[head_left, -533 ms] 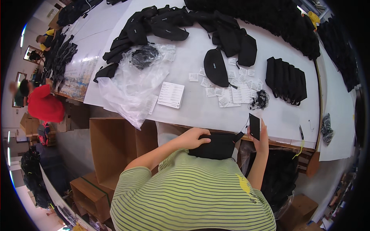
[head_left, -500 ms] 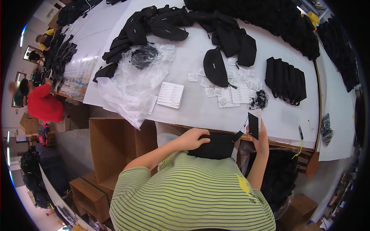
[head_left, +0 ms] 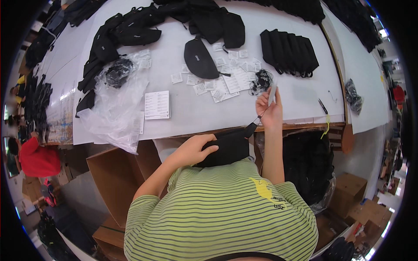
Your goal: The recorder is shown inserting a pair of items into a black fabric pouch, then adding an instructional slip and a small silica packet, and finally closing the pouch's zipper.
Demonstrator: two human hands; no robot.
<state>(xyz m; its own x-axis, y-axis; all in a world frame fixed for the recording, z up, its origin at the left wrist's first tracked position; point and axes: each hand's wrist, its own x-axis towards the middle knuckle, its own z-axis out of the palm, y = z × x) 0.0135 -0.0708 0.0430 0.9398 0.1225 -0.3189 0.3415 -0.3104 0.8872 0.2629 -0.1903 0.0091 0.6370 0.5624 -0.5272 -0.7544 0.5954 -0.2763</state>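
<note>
Black pouch [head_left: 233, 147] and pale card [head_left: 272, 95] gripped
Left fingers [head_left: 206, 138] clamp the pouch's left end; right fingers [head_left: 278, 100] pinch the card between them.

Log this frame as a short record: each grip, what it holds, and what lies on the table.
Left grip: closed on the left end of a black pouch
Right grip: holding a thin tag, seen nearly edge-on
Table, middle: single flat pouch, loose white labels, tangled black cords
Table, right: row of overlapping black pouches
Table, left: clear plastic bag, white printed sheets
</note>
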